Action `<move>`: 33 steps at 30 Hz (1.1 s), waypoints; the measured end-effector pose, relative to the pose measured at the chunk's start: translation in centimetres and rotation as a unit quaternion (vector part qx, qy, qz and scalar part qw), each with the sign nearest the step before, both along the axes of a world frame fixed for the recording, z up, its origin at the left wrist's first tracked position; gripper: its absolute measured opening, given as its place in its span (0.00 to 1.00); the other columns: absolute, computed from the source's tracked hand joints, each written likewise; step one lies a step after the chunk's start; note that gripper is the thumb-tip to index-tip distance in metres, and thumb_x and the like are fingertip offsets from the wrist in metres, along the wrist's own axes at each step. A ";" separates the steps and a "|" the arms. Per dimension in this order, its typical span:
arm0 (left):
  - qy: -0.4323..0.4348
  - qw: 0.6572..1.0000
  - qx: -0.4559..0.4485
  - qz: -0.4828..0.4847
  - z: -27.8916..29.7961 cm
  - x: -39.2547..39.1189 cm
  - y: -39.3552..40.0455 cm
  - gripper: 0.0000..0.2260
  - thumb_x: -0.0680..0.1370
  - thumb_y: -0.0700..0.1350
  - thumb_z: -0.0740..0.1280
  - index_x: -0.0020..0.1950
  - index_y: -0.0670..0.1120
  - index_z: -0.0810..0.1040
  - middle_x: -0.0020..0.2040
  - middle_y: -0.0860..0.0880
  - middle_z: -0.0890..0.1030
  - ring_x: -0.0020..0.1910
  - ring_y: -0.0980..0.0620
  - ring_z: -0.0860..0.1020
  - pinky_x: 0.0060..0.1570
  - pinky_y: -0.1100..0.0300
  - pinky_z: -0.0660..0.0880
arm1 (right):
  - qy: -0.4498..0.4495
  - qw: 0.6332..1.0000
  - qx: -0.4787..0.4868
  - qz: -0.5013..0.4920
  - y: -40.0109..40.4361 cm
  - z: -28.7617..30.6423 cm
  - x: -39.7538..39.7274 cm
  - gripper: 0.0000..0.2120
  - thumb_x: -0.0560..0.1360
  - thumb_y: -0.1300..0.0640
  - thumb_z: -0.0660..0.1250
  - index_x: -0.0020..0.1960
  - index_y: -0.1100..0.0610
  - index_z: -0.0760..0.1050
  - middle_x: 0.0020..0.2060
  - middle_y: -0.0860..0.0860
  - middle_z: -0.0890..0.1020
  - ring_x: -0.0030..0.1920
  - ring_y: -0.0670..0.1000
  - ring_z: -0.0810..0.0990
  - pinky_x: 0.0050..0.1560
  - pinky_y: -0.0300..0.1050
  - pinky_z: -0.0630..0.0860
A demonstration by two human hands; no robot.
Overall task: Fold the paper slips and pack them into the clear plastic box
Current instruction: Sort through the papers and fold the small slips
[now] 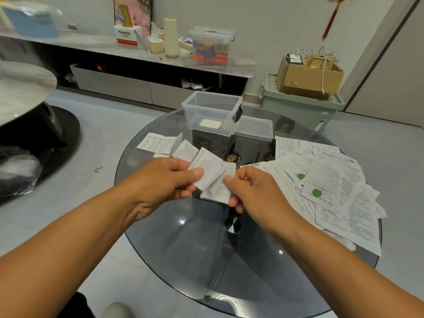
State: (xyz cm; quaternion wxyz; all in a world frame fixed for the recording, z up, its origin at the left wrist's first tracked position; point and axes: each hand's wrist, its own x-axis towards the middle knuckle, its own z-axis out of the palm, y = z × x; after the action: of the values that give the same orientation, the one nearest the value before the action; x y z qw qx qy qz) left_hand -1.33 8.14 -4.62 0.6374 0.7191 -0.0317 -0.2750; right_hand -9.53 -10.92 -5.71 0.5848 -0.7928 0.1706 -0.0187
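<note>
Both your forearms reach in from the lower corners and meet at the middle, bare to the elbow. Your left hand [167,177] shows its back to you, thumb stretched forward and pressed flat against the fingers in a pinch. Your right hand [250,189] sits just beside it, slightly lower, knuckles up, fingers curled under and thumb tip pinching toward the left.

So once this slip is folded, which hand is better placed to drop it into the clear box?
Probably the left hand: the clear box stands ahead on its side, while the right hand is nearer the unfolded pile.
</note>
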 end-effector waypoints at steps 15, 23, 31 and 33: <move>-0.126 0.992 0.020 -0.018 0.3 -1.8 -2.0 0.05 0.77 0.36 0.73 0.48 0.40 0.77 0.33 0.46 0.83 0.32 0.54 0.80 0.35 0.65 0.80 | -0.065 0.987 0.145 0.004 0.2 0.3 -0.3 0.08 0.75 0.59 0.76 0.53 0.56 0.83 0.39 0.51 0.87 0.34 0.45 0.82 0.35 0.37 0.80; -0.304 0.936 0.080 -0.160 0.7 -3.0 -2.1 0.14 0.86 0.46 0.58 0.68 0.61 0.71 0.47 0.63 0.79 0.44 0.69 0.77 0.44 0.75 0.70 | -0.044 0.975 0.219 0.012 0.5 -0.7 0.1 0.09 0.80 0.59 0.70 0.60 0.59 0.82 0.43 0.55 0.87 0.42 0.50 0.86 0.44 0.41 0.84; -0.467 0.844 0.220 -0.146 -0.7 -1.1 -1.6 0.02 0.81 0.51 0.68 0.53 0.55 0.79 0.44 0.57 0.79 0.42 0.59 0.76 0.41 0.61 0.70 | -0.082 0.976 -0.197 0.046 -0.8 -0.4 -0.2 0.07 0.73 0.49 0.77 0.48 0.44 0.80 0.39 0.41 0.83 0.41 0.42 0.81 0.40 0.41 0.79; -0.439 0.875 0.198 -0.051 -0.3 -0.3 -1.4 0.09 0.77 0.59 0.70 0.52 0.57 0.76 0.43 0.57 0.79 0.40 0.58 0.76 0.38 0.62 0.71 | -0.067 0.975 -0.207 0.042 -1.0 -0.2 0.1 0.06 0.74 0.49 0.77 0.46 0.46 0.80 0.37 0.44 0.83 0.37 0.44 0.82 0.40 0.46 0.79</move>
State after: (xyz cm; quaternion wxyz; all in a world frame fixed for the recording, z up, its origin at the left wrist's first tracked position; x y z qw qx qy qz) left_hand -1.59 6.71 -4.92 0.3876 0.8746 -0.2892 0.0362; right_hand -9.42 -11.94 -5.87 0.4187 -0.8999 0.0901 -0.0821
